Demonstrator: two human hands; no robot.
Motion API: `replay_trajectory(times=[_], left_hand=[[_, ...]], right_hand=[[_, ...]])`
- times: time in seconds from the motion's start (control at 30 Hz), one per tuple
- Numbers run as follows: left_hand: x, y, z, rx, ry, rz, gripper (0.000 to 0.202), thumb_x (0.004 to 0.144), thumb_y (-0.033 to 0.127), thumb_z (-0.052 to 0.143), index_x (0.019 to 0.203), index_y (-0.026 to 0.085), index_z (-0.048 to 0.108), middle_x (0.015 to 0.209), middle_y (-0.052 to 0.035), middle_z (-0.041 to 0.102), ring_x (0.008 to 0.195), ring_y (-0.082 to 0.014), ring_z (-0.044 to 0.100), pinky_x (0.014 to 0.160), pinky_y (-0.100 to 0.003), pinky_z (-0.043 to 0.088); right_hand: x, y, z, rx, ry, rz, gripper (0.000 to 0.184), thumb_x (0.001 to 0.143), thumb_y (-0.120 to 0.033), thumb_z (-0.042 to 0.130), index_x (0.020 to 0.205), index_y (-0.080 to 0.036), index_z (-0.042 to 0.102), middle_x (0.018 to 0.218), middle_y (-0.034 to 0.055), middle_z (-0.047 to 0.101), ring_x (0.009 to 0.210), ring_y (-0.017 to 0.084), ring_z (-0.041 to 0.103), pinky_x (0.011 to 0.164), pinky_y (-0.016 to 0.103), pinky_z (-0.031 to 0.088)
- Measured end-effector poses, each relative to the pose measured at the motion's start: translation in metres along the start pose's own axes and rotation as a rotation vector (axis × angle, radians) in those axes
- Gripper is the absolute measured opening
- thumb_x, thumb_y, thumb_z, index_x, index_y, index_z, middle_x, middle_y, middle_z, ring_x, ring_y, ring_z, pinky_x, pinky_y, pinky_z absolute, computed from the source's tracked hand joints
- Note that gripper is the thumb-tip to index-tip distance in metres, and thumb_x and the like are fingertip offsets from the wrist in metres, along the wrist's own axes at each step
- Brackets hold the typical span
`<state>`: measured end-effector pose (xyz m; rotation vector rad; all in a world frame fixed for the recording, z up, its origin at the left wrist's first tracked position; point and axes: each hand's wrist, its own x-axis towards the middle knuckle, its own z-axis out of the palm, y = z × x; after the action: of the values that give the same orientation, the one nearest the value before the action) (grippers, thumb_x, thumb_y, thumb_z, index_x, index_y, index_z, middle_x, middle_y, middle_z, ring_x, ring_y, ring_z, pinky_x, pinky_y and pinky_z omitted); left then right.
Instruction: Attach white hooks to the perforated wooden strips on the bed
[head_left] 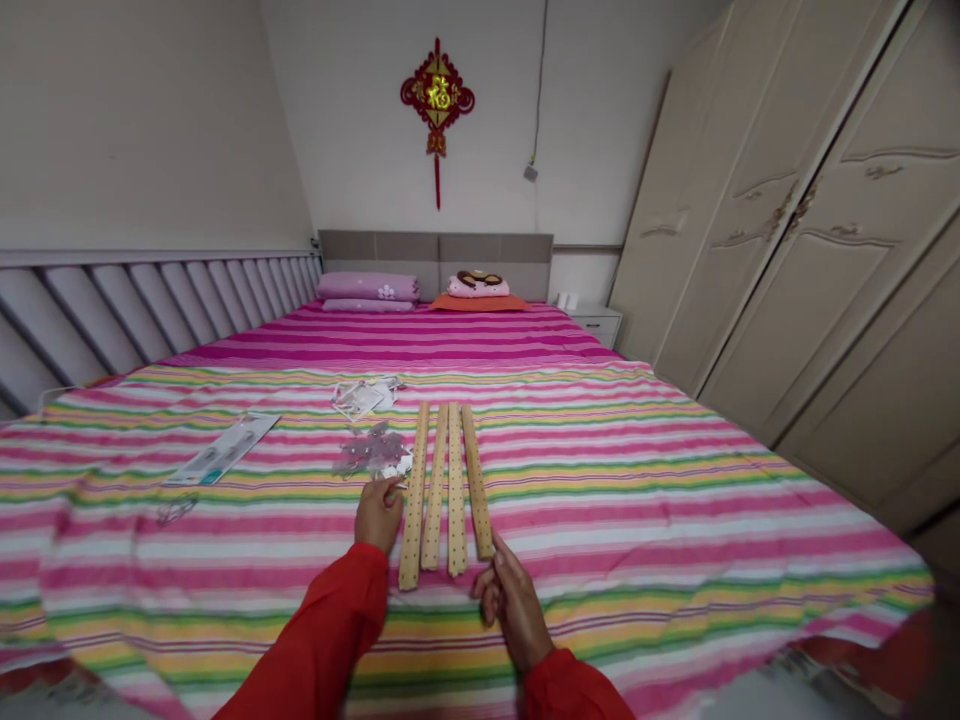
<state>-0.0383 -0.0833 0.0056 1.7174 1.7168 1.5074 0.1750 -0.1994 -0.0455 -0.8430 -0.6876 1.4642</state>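
Observation:
Several long, tan wooden-looking strips with rows of small dark dots lie side by side on the bed, pointing away from me. My left hand point(378, 516) is beside the leftmost strip point(414, 500), fingers bent together at the edge of some small white pieces point(399, 466); what they hold, if anything, is too small to make out. At the near end of the rightmost strip point(477, 490) is my right hand point(516, 604), its index finger stretched along the strip's end and the other fingers loosely curled apart. Between them lie two more strips point(435, 500).
Grey translucent packets point(371, 448) lie left of the strips, with white cards or packets point(366, 397) beyond. Farther left are a flat clear package point(225, 450) and a thin wire-like loop point(178, 508). Folded bedding point(367, 288) lies at the headboard; a wardrobe point(787, 230) stands right.

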Motion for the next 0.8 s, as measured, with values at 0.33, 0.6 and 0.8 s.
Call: replay_trajectory(times=[0.33,0.6,0.8], left_hand=[[-0.010,-0.012,0.008,0.019,0.083,-0.007,0.029,0.065,0.034,0.056,0.085,0.018,0.070,0.071,-0.0011,0.047,0.054,-0.0127,0.045,0.061,-0.031,0.049],[-0.045,-0.009,-0.006,-0.180,0.074,-0.259,0.045,0.058,0.054,0.062,0.083,0.017,0.070,0.067,-0.0007,0.055,0.056,-0.0130,0.050,0.057,-0.028,0.048],[-0.088,0.000,-0.048,-0.352,-0.389,-0.437,0.055,0.057,0.059,0.069,0.092,0.017,0.069,0.072,-0.0051,0.068,0.072,-0.0210,0.064,0.069,-0.032,0.052]], right_hand=[[-0.001,0.000,-0.001,-0.012,0.005,0.019,0.079,0.080,-0.055,0.061,0.141,-0.011,0.035,0.053,-0.0002,0.062,0.033,0.007,0.042,0.032,0.016,0.032],[-0.015,0.008,-0.006,-0.009,0.045,0.045,0.074,0.075,-0.056,0.066,0.132,-0.012,0.048,0.053,-0.0004,0.062,0.032,0.007,0.042,0.033,0.017,0.030],[-0.061,0.004,-0.020,-0.170,-0.032,0.088,0.052,0.071,-0.054,0.070,0.103,-0.013,0.067,0.058,0.0009,0.062,0.034,0.006,0.041,0.036,0.018,0.026]])
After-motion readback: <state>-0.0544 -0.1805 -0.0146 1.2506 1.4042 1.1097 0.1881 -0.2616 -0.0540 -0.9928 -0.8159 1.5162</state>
